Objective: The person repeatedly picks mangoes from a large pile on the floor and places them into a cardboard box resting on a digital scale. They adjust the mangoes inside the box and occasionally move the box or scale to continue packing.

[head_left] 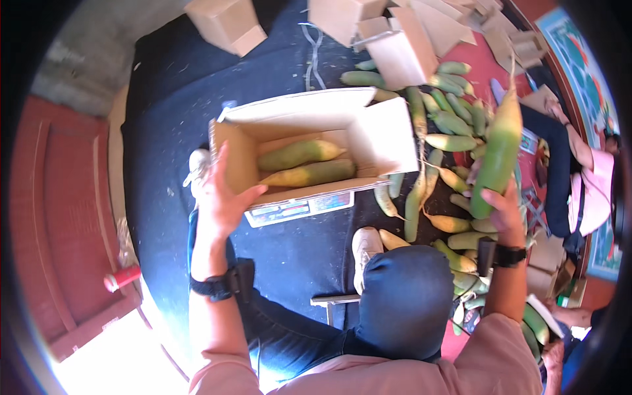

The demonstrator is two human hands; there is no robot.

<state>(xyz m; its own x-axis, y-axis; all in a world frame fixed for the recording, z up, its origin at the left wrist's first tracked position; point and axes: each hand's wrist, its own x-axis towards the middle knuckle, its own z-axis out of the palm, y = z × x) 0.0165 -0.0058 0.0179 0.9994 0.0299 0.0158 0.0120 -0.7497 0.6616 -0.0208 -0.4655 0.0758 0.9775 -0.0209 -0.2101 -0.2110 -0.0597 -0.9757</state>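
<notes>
An open cardboard box (pixel 301 195) sits on a white digital scale (pixel 301 210) in front of me, with two green radishes (pixel 301 154) lying side by side inside. My left hand (pixel 222 197) grips the box at its near left corner, the thumb over the rim and the fingers along the left wall. To the right of the box, my right hand (pixel 506 207) holds a large green radish (pixel 498 148) by its thick green end. Its pale root tip points up and away from me.
Loose radishes (pixel 452 123) lie piled on the right. Cardboard boxes (pixel 397 54) stand at the back. A seated person (pixel 587 182) is at the right; another person's hand (pixel 553 353) is at lower right, by more radishes. A red can (pixel 122 279) lies at left.
</notes>
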